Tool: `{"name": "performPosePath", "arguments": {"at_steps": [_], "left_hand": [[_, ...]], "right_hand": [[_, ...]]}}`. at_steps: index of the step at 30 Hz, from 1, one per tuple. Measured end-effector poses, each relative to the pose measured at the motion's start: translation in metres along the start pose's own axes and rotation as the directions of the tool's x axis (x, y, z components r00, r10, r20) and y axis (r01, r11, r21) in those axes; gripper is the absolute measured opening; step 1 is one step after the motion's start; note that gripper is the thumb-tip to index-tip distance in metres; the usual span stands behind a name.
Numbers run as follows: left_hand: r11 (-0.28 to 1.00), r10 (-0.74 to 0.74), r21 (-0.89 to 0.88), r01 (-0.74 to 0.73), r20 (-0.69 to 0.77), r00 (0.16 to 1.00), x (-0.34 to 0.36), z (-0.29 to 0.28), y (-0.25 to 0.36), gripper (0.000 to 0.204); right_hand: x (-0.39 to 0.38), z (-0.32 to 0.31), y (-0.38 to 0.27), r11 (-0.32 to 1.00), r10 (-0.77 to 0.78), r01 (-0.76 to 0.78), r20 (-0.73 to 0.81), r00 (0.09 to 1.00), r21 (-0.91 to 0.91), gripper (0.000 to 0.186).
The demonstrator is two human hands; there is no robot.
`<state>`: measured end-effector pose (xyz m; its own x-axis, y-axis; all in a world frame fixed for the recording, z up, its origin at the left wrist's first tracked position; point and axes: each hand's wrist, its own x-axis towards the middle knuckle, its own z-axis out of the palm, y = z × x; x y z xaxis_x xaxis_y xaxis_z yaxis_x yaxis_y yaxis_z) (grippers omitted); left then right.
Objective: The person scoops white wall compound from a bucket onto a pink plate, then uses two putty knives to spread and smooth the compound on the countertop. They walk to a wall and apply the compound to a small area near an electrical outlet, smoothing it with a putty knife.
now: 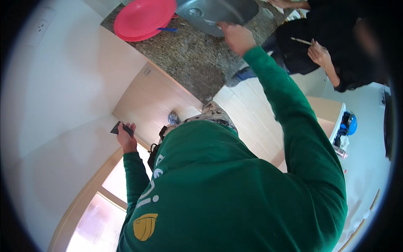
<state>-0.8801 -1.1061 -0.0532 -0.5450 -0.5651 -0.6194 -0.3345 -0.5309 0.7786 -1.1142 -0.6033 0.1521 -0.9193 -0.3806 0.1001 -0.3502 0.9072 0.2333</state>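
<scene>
My right hand [240, 38] reaches over the counter to the near rim of the metal sink [235, 10]. Its index finger points at the rim, and the other fingers are curled in; whatever they may hold is hidden. Low on the left, away from the counter, my left hand [126, 138] is closed on a dark flat object [117, 128] with a straight-edged end, its exact kind unclear. Left of the sink, a pink round basin [142, 17] rests on the speckled stone countertop [180, 52]. A blue thin-handled item [168, 30] lies by the basin's edge.
On the right stands another person in dark clothes [302, 42], one hand [320, 54] holding a thin stick-like tool. Beige cabinet doors [155, 92] are under the counter. A ribbed glass door panel [98, 222] is at lower left. A white shelf unit [336, 122] carries a blue item [351, 124].
</scene>
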Motion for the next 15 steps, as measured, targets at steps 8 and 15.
{"name": "performPosePath", "arguments": {"at_steps": [8,15], "left_hand": [[0.997,-0.021,-0.077,0.014,-0.091,0.996,-0.033,-0.017,-0.010,0.039],[0.999,0.041,0.003,-0.041,-0.020,0.999,-0.024,-0.017,-0.014,0.036]], "right_hand": [[-0.088,0.042,-0.109,0.929,-0.308,0.341,-0.208,0.928,0.147,0.040],[0.023,0.009,-0.033,0.998,-0.065,0.067,-0.100,0.993,0.012,0.018]]}}
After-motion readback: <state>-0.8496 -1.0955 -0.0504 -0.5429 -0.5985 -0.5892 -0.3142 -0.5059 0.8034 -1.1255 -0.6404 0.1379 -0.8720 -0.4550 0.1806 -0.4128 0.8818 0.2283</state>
